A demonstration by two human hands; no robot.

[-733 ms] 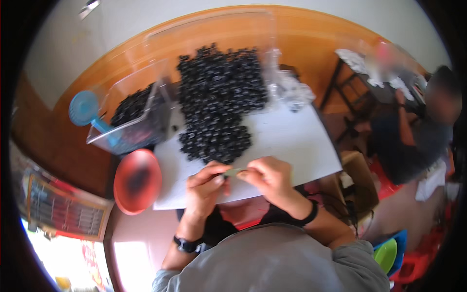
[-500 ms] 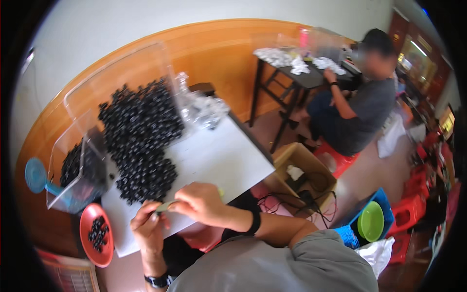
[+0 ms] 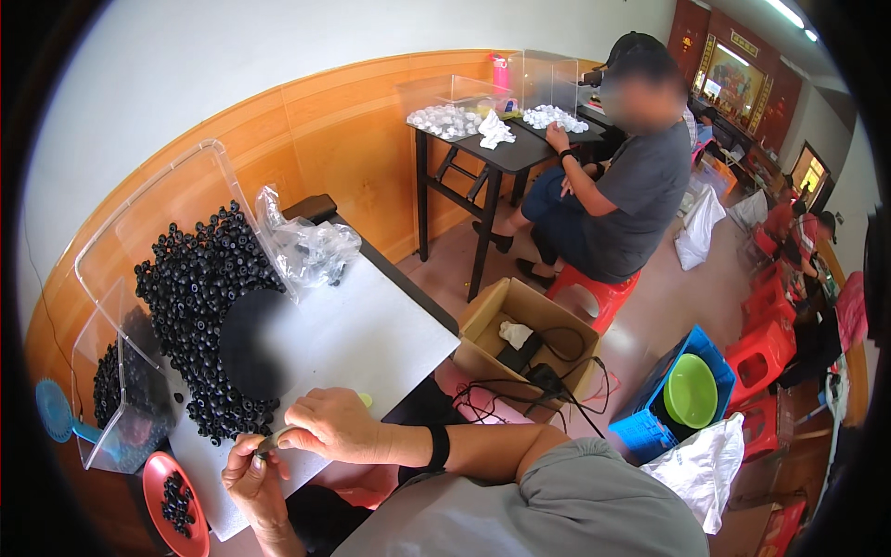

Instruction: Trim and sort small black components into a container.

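My left hand (image 3: 254,486) pinches a small dark piece between thumb and fingers, close to the front edge of the white tabletop (image 3: 371,330). Against it, my right hand (image 3: 336,425) grips a small flat grey-green thing whose kind I cannot make out. The fingertips of both hands meet there. Just beyond them spreads a large heap of small black round parts (image 3: 190,292), running out of a clear plastic bin (image 3: 83,249) tipped on its side. A dark blurred disc covers some of the heap.
A red bowl (image 3: 153,492) with black parts stands left of the table. Clear bags (image 3: 311,251) lie behind. To the right are a cardboard box (image 3: 483,306) with cables, a blue crate (image 3: 640,432) holding a green basin (image 3: 690,390), and a seated person (image 3: 640,195) at another table.
The view has swung to the right, so the table sits further left and more of the room shows. My hands stay together at the table's front edge.
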